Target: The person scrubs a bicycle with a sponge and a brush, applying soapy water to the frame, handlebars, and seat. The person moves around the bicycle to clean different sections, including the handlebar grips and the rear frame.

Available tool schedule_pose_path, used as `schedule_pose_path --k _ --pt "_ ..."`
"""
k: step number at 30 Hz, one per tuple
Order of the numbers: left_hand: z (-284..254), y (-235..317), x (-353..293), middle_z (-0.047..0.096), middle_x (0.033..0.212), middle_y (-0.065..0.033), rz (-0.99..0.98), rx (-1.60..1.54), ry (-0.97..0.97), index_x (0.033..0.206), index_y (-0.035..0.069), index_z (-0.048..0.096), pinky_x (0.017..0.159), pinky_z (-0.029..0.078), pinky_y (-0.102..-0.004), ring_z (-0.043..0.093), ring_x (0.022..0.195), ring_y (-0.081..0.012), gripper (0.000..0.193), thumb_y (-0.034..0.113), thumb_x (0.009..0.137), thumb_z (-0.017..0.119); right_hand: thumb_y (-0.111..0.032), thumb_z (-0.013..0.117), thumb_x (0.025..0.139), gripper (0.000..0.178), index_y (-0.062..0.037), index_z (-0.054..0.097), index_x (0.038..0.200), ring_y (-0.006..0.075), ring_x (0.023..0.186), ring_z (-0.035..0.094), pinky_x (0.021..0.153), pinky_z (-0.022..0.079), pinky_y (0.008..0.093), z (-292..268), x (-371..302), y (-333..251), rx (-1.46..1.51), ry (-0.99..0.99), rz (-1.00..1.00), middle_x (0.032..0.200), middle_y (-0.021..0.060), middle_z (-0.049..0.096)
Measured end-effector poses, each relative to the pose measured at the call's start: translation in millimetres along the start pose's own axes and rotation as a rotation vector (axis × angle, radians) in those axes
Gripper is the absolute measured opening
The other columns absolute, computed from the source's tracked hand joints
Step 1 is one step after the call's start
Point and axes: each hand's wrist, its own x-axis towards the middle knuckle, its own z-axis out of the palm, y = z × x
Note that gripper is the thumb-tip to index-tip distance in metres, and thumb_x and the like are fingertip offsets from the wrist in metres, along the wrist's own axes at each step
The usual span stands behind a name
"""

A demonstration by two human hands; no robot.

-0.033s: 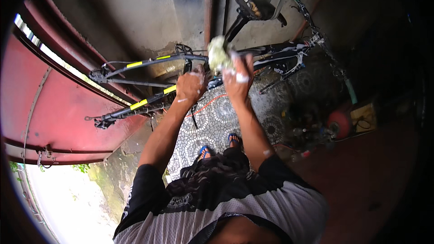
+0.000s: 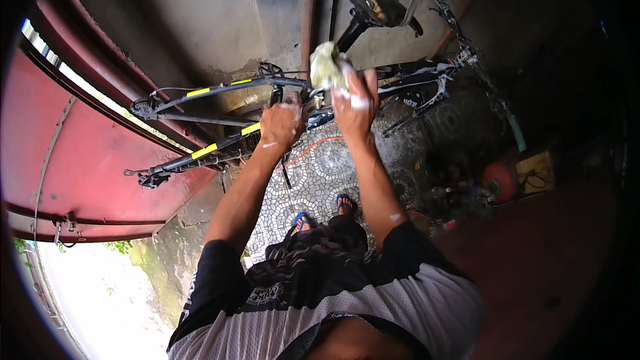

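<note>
A bicycle frame (image 2: pixel 220 149), black with yellow strips and without wheels, stretches from left to right in front of me. My left hand (image 2: pixel 283 121), flecked with white suds, is closed round a tube near the seat area. In my right hand (image 2: pixel 358 103), also sudsy, is a pale yellow-green sponge (image 2: pixel 328 67), wet and slightly blurred. It is over the frame just below the black saddle (image 2: pixel 370 3); whether it touches a tube I cannot tell. The handlebar (image 2: pixel 490 77) with green grips lies at the right end of the frame.
A concrete wall (image 2: pixel 213 13) with a rusty upright pole (image 2: pixel 309 20) stands behind the bicycle. A red metal gate (image 2: pixel 93 160) is at the left. An orange cord (image 2: pixel 310 150) crosses the patterned floor (image 2: pixel 273 220). A red round object (image 2: pixel 500 182) sits at the right in shadow.
My right hand and the sponge have shifted slightly, the sponge a little up and to the right. My left hand stays on the frame.
</note>
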Motion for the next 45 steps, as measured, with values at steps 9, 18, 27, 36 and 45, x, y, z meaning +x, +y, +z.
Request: schedule_pose_path --k 9,18,27,36,45 --pt "-0.8 10.9 4.8 0.076 0.093 -0.0204 -0.113 0.011 0.041 0.103 0.009 0.070 0.076 0.060 -0.0521 0.075 0.088 -0.0404 0.028 0.034 0.096 0.060 -0.002 0.080 0.074 0.038 -0.0157 0.073 0.109 0.0322 0.087 0.069 0.073 0.058 0.0442 -26.5 74.2 -36.1 -0.229 -0.183 -0.247 0.099 0.0102 0.059" --pt "-5.2 8.0 -3.9 0.076 0.089 -0.0213 -0.090 -0.045 0.043 0.111 0.009 0.067 0.074 0.060 -0.0532 0.075 0.086 -0.0415 0.037 0.042 0.099 0.058 -0.004 0.080 0.072 0.050 -0.0127 0.071 0.121 0.0321 0.086 0.070 0.076 0.058 0.0427 -44.6 83.2 -61.5 -0.547 -0.402 0.064 0.099 0.0101 0.065" --pt "-1.6 8.6 -11.9 0.075 0.088 -0.0237 -0.113 -0.070 0.089 0.111 0.005 0.068 0.073 0.061 -0.0515 0.076 0.083 -0.0404 0.042 0.043 0.102 0.056 0.003 0.075 0.080 0.030 -0.0124 0.075 0.106 0.0297 0.096 0.072 0.084 0.058 0.0420 -18.4 65.5 -12.1 0.035 -0.310 -0.160 0.108 0.0100 0.066" --pt "5.8 12.0 -19.0 0.077 0.085 -0.0166 -0.051 0.034 0.076 0.125 0.002 0.065 0.064 0.061 -0.0445 0.077 0.077 -0.0333 0.034 0.020 0.098 0.057 -0.020 0.063 0.103 0.026 -0.0001 0.070 0.119 0.0192 0.095 0.074 0.087 0.061 0.0367 43.0 146.8 73.3 1.117 -1.016 0.722 0.104 0.0078 0.076" --pt "4.2 10.6 -27.7 0.077 0.090 -0.0152 -0.158 -0.029 0.076 0.111 0.005 0.073 0.066 0.061 -0.0463 0.076 0.079 -0.0352 0.028 0.021 0.099 0.053 -0.019 0.063 0.095 0.029 0.0031 0.070 0.114 0.0243 0.101 0.067 0.091 0.052 0.0351 54.5 173.5 69.0 0.302 -1.271 0.085 0.111 0.0132 0.071"
